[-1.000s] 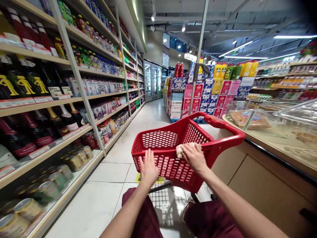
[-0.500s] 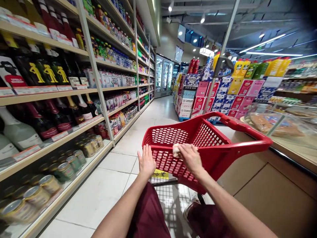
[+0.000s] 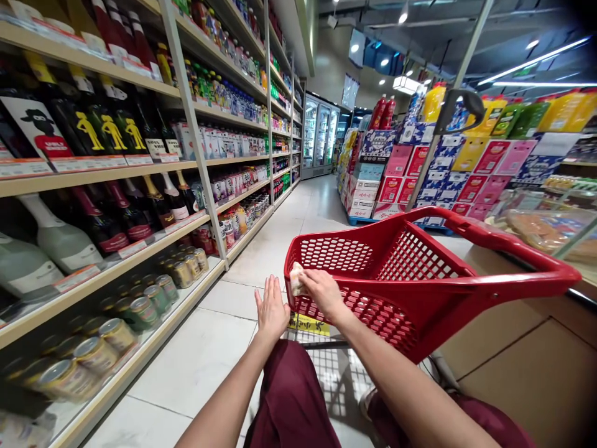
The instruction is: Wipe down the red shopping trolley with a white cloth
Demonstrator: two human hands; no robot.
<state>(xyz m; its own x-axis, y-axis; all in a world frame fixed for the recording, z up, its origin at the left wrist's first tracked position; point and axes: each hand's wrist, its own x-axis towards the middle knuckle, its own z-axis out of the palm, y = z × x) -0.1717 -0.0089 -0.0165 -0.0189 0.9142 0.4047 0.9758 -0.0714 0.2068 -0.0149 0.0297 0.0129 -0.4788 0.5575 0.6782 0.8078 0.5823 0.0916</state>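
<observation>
A red plastic shopping cart stands right in front of me, its handle off to the right. My right hand grips a crumpled whitish cloth and presses it against the near left corner of the cart's basket. Fingers stretched out, my left hand is held palm down beside that same corner with nothing in it; whether it touches the basket I cannot tell. A yellow label shows low on the cart, below my right hand.
Shelves of bottles and cans run along the left. Stacked drink cartons stand beyond the cart, with a thin post before them. Glass-door fridges close the aisle. A counter with packaged food borders the right.
My right hand has slid the cloth leftward along the basket's rim to its left corner. The view has shifted, so the cart appears farther right. My left hand stays spread.
</observation>
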